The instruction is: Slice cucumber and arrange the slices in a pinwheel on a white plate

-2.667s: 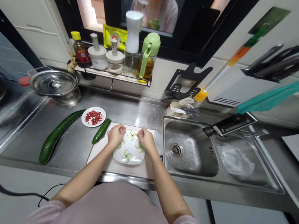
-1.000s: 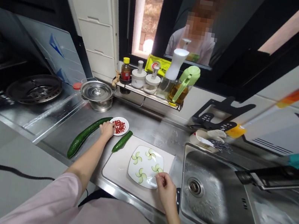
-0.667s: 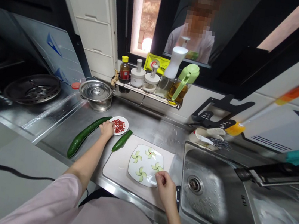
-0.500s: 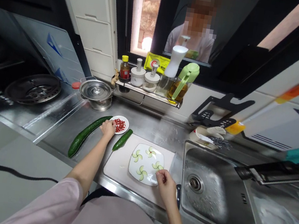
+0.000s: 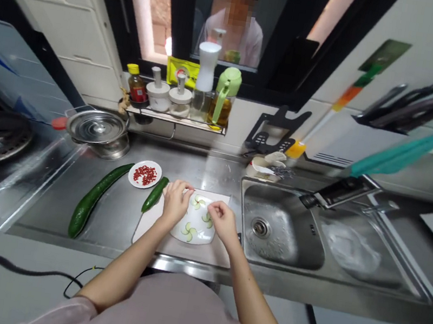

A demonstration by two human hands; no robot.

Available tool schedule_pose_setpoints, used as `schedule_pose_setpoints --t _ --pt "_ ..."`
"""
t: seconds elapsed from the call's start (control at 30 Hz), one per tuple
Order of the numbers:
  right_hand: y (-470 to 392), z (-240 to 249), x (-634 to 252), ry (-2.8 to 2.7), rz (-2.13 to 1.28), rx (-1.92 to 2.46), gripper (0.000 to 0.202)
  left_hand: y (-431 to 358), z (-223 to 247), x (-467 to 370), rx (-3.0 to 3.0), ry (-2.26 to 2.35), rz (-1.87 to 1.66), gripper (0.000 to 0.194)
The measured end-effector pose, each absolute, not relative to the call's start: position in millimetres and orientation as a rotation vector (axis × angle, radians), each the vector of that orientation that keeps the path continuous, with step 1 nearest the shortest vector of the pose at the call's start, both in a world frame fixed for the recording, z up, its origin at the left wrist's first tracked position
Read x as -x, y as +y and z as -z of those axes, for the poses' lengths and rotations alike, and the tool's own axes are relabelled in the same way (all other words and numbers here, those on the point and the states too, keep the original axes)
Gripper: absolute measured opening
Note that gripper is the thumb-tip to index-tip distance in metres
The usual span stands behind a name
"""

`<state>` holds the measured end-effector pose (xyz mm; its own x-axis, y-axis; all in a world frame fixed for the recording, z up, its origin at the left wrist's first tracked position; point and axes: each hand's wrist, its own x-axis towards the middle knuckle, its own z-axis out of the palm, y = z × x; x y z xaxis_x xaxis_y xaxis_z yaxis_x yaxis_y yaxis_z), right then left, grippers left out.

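My left hand is over the upper left of a white square plate, thumb and fingertips pinched on something too small to make out, with a hint of red. Above the plate's right side is my right hand, its fingers pinched together; whatever they hold is hidden. Pinwheels of thin green-edged slices lie on the plate, which rests on a pale cutting board. A small round dish of chopped red pieces stands to the left, near a short cucumber piece.
A long cucumber lies on the steel counter at left, near a lidded steel pot. The sink is at right. Bottles and jars stand on a wall rack. A person's reflection shows in the window.
My left hand has moved right, from the dish of red pieces to above the plate. My right hand has shifted up along the plate's right side. The camera view has turned right.
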<state>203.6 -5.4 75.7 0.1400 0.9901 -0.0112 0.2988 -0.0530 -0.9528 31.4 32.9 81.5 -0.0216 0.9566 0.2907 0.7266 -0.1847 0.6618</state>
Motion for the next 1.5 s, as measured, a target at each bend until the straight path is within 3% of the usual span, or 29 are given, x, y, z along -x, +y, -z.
schedule_pose_setpoints --t 0.67,0.97,1.5 --pt "-9.6 -86.1 -199.7 -1.232 -1.084 1.374 0.026 -7.9 -97.5 -61.5 -2.152 1.648 -0.812 0.021" --pt "-12.5 -81.1 -205.5 -1.234 -1.143 1.39 0.022 -4.9 -86.2 -57.0 -1.9 1.606 -0.84 0.021" --pt "-2.9 -62.9 -232.4 -1.411 -1.079 1.463 0.013 17.8 -65.6 -70.4 -1.814 1.437 -0.584 0.02"
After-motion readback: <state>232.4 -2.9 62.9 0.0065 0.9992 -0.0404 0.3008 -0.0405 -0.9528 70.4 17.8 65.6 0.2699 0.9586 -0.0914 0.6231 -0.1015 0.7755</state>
